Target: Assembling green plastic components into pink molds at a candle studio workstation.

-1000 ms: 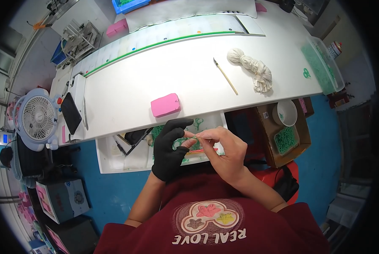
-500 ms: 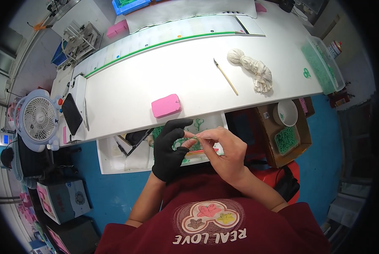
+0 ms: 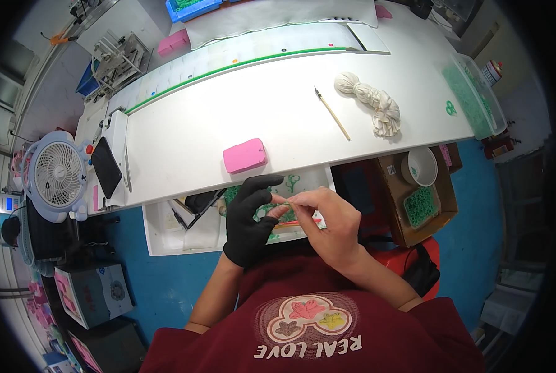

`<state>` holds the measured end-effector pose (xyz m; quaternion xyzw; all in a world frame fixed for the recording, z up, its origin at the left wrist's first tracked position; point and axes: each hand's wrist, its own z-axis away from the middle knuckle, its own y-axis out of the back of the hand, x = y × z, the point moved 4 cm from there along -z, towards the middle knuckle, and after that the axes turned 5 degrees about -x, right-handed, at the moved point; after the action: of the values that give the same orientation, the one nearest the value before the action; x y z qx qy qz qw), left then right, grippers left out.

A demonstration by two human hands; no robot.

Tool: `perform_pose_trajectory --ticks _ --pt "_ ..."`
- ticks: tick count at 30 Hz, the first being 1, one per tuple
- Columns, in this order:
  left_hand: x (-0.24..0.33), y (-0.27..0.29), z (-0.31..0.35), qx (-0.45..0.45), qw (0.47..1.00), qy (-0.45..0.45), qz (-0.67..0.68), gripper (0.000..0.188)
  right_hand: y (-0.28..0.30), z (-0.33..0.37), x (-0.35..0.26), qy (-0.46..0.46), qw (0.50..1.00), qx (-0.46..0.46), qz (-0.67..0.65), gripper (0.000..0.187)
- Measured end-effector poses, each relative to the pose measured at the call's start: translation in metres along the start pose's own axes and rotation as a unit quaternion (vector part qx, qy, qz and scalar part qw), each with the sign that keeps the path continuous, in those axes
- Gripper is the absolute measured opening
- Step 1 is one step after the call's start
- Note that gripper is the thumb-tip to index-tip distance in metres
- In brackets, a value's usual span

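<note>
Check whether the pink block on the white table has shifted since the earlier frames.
No. The pink block lies at the same spot near the white table's front edge, the same gap from the thin brush as before.

Bright, even overhead light; white desk [image 3: 184,137] nearly blown out, shadows soft. Heavy fisheye bend, black vignette at corners. Centre sharp, rim smeared.

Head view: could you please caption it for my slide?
Black-gloved left hand and bare right hand pinch a small green piece over a tray.
</note>
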<state>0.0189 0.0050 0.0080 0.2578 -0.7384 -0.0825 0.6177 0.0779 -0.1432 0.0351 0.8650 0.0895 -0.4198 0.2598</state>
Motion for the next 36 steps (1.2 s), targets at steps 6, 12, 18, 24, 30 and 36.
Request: perform_pose_trajectory --ticks 6,12,18,24,30,36 --pt "0.002 0.0 -0.001 0.001 1.0 -0.007 -0.009 0.014 -0.001 0.0 -0.004 0.051 0.998 0.009 0.029 0.024" --pt "0.001 0.002 0.0 -0.002 1.0 0.001 0.006 0.012 0.002 -0.002 -0.007 0.047 0.999 0.017 -0.002 0.022" --pt "-0.003 0.002 0.001 0.001 0.999 0.015 0.032 0.012 0.005 -0.002 -0.006 0.045 0.997 0.053 -0.022 0.023" --pt "-0.007 0.002 0.002 0.007 0.999 0.003 0.036 0.013 0.006 0.0 -0.004 0.015 0.998 0.065 -0.004 0.02" --pt "-0.004 0.003 0.001 0.001 0.999 0.01 0.043 0.013 -0.001 0.001 -0.004 0.018 0.999 0.025 -0.029 0.021" --pt "-0.007 0.001 0.003 0.006 0.999 0.005 0.047 0.015 -0.004 0.002 -0.003 0.019 0.999 0.021 -0.022 0.021"
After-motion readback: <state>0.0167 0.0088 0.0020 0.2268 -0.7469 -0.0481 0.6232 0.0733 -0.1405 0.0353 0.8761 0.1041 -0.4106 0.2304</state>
